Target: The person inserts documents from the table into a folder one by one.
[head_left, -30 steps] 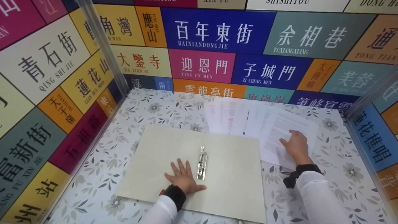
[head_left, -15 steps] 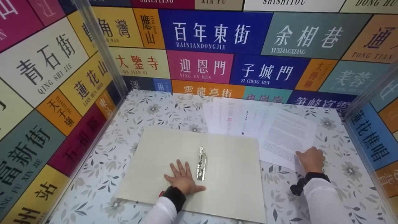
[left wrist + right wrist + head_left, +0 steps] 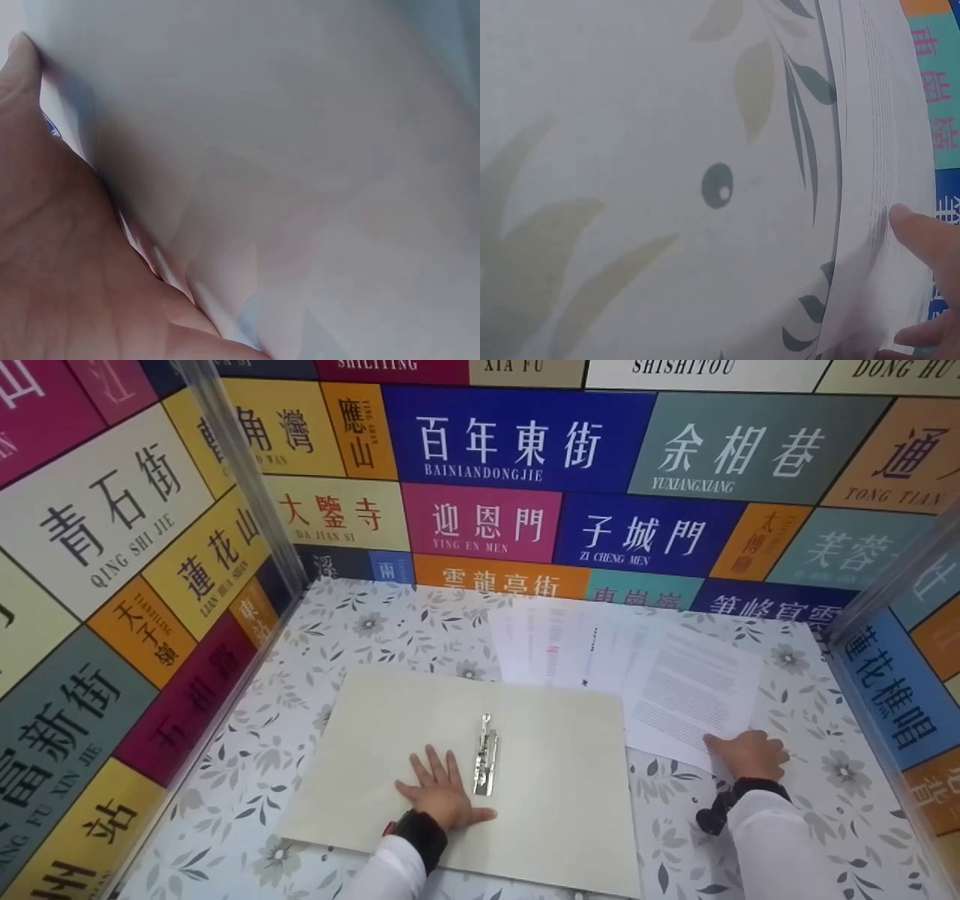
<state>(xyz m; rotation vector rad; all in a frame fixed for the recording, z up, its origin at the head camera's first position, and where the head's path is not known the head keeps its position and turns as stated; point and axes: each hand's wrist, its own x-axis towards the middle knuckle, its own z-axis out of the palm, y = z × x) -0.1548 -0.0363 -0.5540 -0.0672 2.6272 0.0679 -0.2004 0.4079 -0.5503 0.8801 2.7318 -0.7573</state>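
Observation:
An open cream folder (image 3: 555,802) with a metal lever clip (image 3: 486,757) along its spine lies on the floral tabletop. My left hand (image 3: 442,795) rests flat on its left cover, fingers spread and thumb stretched toward the clip. To the right, my right hand (image 3: 750,756) is at the lower right corner of a printed sheet of paper (image 3: 690,682). The thumb lies on the printed side and the other fingers are curled by the edge, pinching the corner. In the right wrist view that thumb (image 3: 911,225) touches the sheet of paper (image 3: 870,150).
More printed papers (image 3: 551,641) are fanned out behind the folder, partly under the top sheet. Panels with coloured street-name blocks (image 3: 517,439) enclose the table (image 3: 247,780) at the back and both sides.
My right hand has moved from the middle of the sheet down to its lower right corner, and its fingers have curled. The left hand has stayed on the folder.

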